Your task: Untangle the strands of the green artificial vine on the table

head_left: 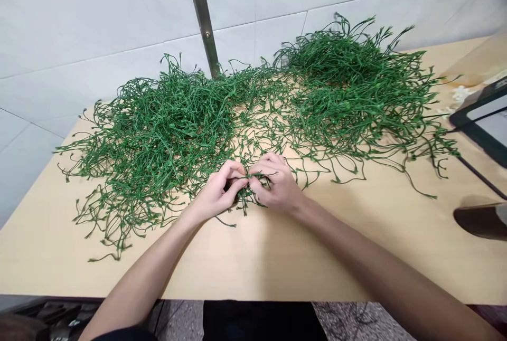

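Observation:
Green plastic plant stems lie in two tangled heaps on a light wooden table: one heap on the left, one on the right. Thin strands link the heaps across the middle. My left hand and my right hand meet at the table's centre, fingertips pinched together on the same green stem. Both hands rest close to the tabletop at the near edge of the tangle.
A metal post rises behind the heaps against a white tiled wall. At the right edge stand a black-framed object and a dark rounded object. White scraps lie at the far right.

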Motion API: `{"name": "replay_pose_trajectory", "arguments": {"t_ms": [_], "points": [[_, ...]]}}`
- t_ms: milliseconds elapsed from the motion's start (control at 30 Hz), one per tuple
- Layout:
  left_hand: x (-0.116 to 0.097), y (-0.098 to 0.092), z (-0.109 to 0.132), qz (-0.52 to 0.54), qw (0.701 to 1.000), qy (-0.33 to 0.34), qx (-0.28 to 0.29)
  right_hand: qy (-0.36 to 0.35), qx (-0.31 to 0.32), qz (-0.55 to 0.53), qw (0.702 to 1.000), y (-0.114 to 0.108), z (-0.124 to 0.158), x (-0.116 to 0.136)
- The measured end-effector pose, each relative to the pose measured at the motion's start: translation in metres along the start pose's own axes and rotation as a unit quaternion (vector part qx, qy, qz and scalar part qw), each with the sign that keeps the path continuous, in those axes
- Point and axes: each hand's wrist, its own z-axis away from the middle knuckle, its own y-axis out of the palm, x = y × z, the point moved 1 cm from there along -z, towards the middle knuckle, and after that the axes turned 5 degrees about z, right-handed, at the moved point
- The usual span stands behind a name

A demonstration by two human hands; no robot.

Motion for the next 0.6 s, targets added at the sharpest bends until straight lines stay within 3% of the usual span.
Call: {"name": "replay_pose_trajectory", "arguments": {"t_ms": [267,600], "points": [[-0.0048,0.0003,-0.0019,-0.026,1.000,0.006,-0.001,0.010,-0.023,-0.076,0.997,0.0002,-0.0015,-0.0015],[-0.0030,0.0024,-0.0016,0.016,0.999,-0.023,-0.021,-0.021,0.024,0.008,0.999,0.0008,-0.0001,0.0045]]}}
